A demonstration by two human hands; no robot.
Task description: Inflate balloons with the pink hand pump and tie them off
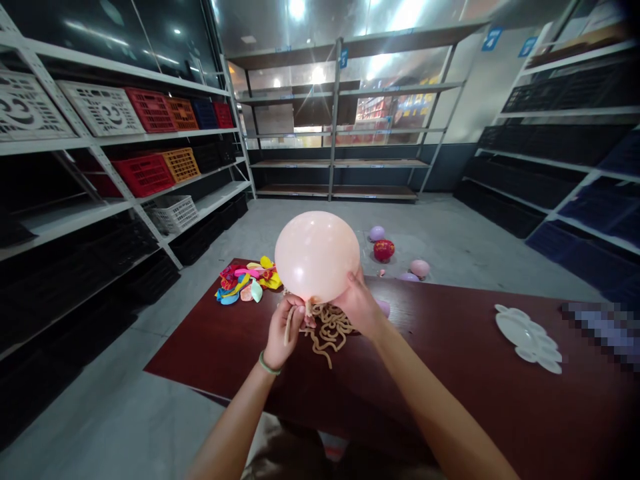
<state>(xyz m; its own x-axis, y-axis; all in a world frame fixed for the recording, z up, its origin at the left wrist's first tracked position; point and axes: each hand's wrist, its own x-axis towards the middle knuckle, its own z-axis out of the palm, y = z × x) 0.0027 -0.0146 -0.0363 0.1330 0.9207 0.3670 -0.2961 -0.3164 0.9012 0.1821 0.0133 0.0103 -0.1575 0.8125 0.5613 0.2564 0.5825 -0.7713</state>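
A large inflated pale-pink balloon [316, 257] is held up over the table, its neck pointing down. My left hand [286, 330], with a green band at the wrist, pinches a tan cord [289, 325] close to that neck; whether it grips the neck too is partly hidden. My right hand [361, 305] is closed around the lower right side of the balloon. Beneath, a loose tangle of tan cord [334, 328] lies on the table. To the left is a pile of uninflated coloured balloons [246, 279].
The dark red-brown table [440, 373] carries a white palette-shaped tray [529, 337] and a blurred item [605, 332] on the right. Beyond it, a red balloon [384, 251] and several purple and pink ones lie on the floor. Shelves with crates [150, 175] stand left; a rack [335, 127] stands behind.
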